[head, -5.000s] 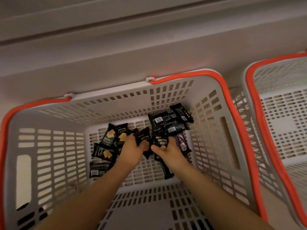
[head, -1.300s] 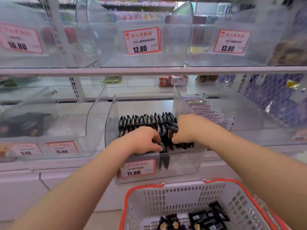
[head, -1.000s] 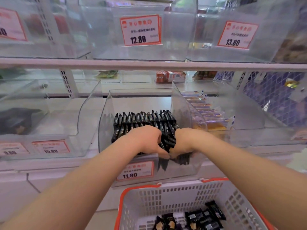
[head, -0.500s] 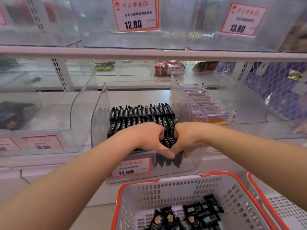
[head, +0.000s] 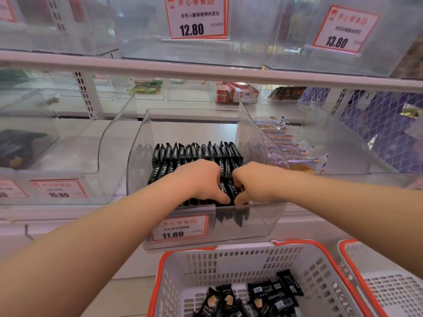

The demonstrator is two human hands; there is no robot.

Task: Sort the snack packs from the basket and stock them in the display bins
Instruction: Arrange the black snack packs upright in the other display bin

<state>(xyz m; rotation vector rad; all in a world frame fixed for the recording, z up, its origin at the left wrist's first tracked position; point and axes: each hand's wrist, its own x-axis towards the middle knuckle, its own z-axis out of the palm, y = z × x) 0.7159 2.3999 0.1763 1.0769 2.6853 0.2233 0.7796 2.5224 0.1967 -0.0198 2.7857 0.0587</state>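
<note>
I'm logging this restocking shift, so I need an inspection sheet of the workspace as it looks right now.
Surface: white shelf carrying clear display bins.
Job's things: black snack packs stand in rows in the middle bin, tagged 11.80; more black packs lie loose in the orange-rimmed basket below.
Clutter: a second basket on the right.
Hands: left hand and right hand both grip packs at the bin's front.
Cables: nothing seen.
Surroundings: light-wrapped packs in the right bin; a dark pack in the left bin; upper price tag.
</note>
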